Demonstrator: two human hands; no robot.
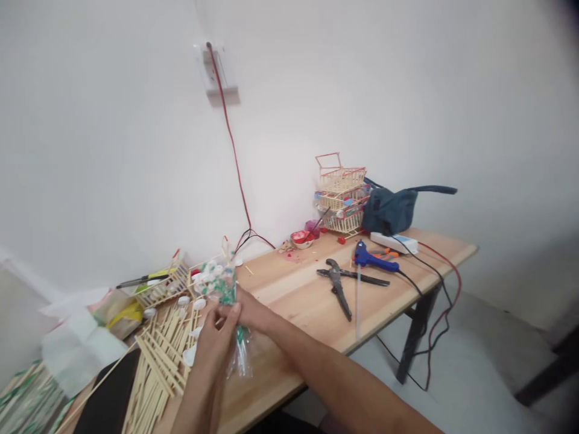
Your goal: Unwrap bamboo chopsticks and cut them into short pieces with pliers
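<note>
A clear plastic bag [243, 355] with green print is gathered between my two hands above the table's front part. My left hand [219, 325] is closed on it from the left, the thumb pressed against the plastic. Reaching in from the right, my right hand [248, 310] also grips the bag, its fingers partly hidden behind the plastic. Beyond the hands sit small white round pieces [199, 304]. A loose pile of thin wooden sticks [158, 355] lies left of my left hand.
A small stick basket [169, 283] stands at the left. Farther right are pliers [337, 286], a blue glue gun [375, 259], a red-stained bowl [301, 239], stacked stick baskets [344, 199], a dark blue bag [389, 210] and a power strip [394, 242]. Cables hang over the table's right edge.
</note>
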